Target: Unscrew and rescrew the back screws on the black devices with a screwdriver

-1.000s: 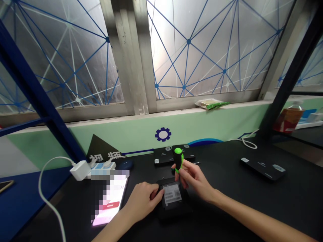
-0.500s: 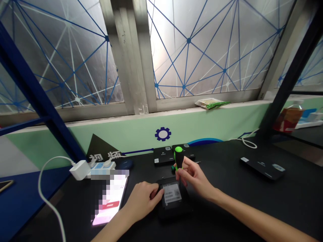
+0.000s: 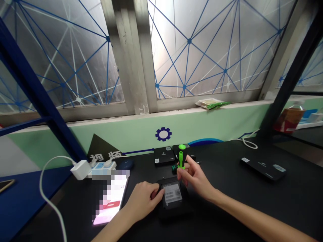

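Note:
A black box (image 3: 174,211) with a white printed label (image 3: 172,192) lies flat in front of me, label side up. My left hand (image 3: 144,199) grips its left side, fingers curled at the far corner and the thumb on the label's edge. My right hand (image 3: 195,178) is closed around a green-and-black screwdriver (image 3: 181,159), pinched low on the handle. The screwdriver stands nearly upright, shaft down over the box's far right corner; its tip is too dark to make out. A small screw (image 3: 163,177) seems to lie just beyond the box.
Two similar black boxes (image 3: 164,156) sit against the wall, with a dark green tool (image 3: 174,168) before them, partly hidden. Another black box (image 3: 263,168) lies at right. To the left are a lit phone (image 3: 111,201), a power strip (image 3: 103,168), a white charger (image 3: 81,169) and a mouse (image 3: 126,164).
The screwdriver handle has turned in my right hand, bringing a green stripe into view, and its top sits slightly further right. My left hand and the box hold still.

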Available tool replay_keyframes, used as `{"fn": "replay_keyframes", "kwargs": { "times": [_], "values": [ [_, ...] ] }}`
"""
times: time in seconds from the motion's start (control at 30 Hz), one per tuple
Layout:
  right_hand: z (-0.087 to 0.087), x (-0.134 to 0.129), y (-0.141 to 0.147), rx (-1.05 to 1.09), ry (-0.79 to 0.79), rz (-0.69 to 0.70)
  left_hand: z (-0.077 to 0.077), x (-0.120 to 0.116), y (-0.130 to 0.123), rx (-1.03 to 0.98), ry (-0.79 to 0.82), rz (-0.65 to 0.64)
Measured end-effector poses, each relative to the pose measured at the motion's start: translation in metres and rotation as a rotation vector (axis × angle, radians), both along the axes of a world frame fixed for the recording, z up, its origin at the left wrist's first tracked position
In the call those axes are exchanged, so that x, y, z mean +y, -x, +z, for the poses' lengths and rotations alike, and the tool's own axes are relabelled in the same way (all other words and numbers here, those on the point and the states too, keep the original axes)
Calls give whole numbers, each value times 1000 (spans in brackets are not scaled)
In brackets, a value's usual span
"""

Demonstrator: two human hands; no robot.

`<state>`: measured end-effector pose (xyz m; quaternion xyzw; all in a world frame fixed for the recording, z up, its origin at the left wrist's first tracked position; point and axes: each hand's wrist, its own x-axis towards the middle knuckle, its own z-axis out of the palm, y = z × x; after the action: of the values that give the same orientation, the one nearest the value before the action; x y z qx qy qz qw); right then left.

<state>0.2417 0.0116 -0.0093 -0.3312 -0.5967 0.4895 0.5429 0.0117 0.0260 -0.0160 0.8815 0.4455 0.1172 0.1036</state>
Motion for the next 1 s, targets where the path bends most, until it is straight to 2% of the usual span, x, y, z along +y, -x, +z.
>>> {"fn": "replay_keyframes", "kwargs": {
  "times": [0.3, 0.73, 1.0],
  "values": [
    [5, -3, -4, -53, -64, 57, -1, 0, 1, 4, -9, -7],
    [1, -3, 1, 21, 3, 21, 1, 0, 0, -7, 7, -6],
    [5, -4, -4, -21, -86, 75, 2, 0, 0, 7, 7, -3]
  ]
}}
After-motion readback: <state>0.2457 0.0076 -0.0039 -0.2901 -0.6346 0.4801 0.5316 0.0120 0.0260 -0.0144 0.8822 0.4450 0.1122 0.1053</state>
